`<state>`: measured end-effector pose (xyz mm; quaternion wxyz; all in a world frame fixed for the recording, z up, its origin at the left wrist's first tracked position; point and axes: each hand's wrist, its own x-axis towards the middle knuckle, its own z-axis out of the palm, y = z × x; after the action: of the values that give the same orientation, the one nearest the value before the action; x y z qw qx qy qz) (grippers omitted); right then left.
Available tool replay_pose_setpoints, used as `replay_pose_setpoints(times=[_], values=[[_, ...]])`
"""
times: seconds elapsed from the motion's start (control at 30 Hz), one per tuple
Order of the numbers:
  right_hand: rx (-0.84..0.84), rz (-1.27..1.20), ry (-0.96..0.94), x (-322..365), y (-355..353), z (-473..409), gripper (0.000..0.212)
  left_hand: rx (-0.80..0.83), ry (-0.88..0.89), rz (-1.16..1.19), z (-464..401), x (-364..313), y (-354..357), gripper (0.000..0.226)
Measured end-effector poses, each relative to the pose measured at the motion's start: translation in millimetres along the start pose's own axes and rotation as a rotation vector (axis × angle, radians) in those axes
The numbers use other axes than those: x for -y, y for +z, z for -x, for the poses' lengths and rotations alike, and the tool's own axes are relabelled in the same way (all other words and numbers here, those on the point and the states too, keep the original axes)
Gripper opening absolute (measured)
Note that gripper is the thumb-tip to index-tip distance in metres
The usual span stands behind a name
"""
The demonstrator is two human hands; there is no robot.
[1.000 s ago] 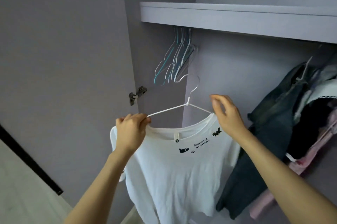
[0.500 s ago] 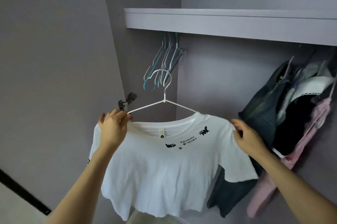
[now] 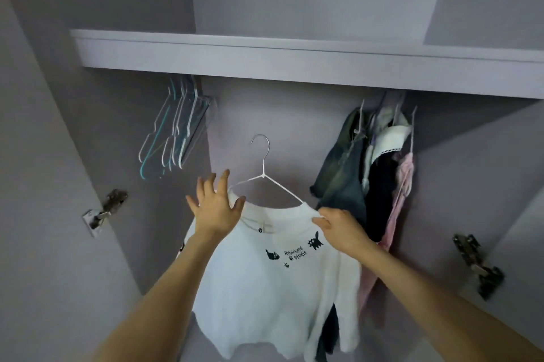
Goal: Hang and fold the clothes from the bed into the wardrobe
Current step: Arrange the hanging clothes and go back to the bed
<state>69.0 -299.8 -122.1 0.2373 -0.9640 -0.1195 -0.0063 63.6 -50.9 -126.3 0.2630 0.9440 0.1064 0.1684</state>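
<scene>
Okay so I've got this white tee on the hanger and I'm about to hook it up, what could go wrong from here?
1. Only the right hand pinches the white T-shirt and hanger at one shoulder; the left hand is spread open, so the hanger could tip and the shirt slide off.
2. The rail is hidden behind the shelf, so the hook may miss it.
3. The hanging clothes sit close on the right, so the shirt might snag or crumple against them.

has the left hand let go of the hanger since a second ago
Yes. The left hand now has its fingers spread open against the white shirt, while the right hand holds the hanger.
</scene>
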Motion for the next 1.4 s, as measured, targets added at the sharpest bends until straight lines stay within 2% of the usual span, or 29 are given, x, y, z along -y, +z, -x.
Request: replay_pose_setpoints(times=[0.1,0.3,0.4,0.47,0.53,0.6,0.7,0.8,0.97,1.1,1.2,1.3,1.4], values=[[-0.086,0.0,0.142,14,-14,-15,0.03,-0.116,0.188,-0.017,-15,-51,-6,0.065],[-0.185,-0.223,0.252,18,-47,-42,0.032,-0.446,0.524,-0.109,-42,-131,-32,0.068],[-0.331,-0.156,0.271,15,-56,-55,0.03,-0.549,0.586,-0.146,-46,-152,-33,0.067],[-0.426,-0.102,0.278,14,-58,-67,0.027,-0.671,0.652,-0.103,-53,-154,-28,0.06],[-0.474,-0.079,0.275,12,-57,-79,0.024,-0.834,0.756,-0.07,-58,-153,-22,0.054],[-0.482,-0.074,0.278,12,-61,-92,0.024,-0.911,0.797,-0.112,-63,-156,-22,0.058],[-0.473,-0.066,0.284,15,-62,-105,0.026,-0.803,0.789,-0.241,-69,-159,-18,0.076],[-0.411,-0.044,0.287,17,-54,-114,0.033,-0.717,0.756,-0.256,-75,-156,-11,0.092],[-0.399,-0.047,0.319,15,-47,-110,0.019,-0.673,0.705,-0.318,-71,-154,-17,0.097],[-0.386,-0.067,0.309,24,-49,-83,0.031,-0.541,0.669,-0.366,-57,-147,-28,0.087],[-0.427,0.074,0.18,37,-42,-51,0.044,-0.432,0.61,-0.298,-34,-126,-35,0.075],[-0.507,0.006,-0.046,56,-28,-20,0.045,-0.315,0.502,-0.237,-7,-85,-38,0.067],[-0.389,-0.119,-0.192,84,-5,7,0.038,-0.197,0.334,-0.232,23,-31,-46,0.061]])
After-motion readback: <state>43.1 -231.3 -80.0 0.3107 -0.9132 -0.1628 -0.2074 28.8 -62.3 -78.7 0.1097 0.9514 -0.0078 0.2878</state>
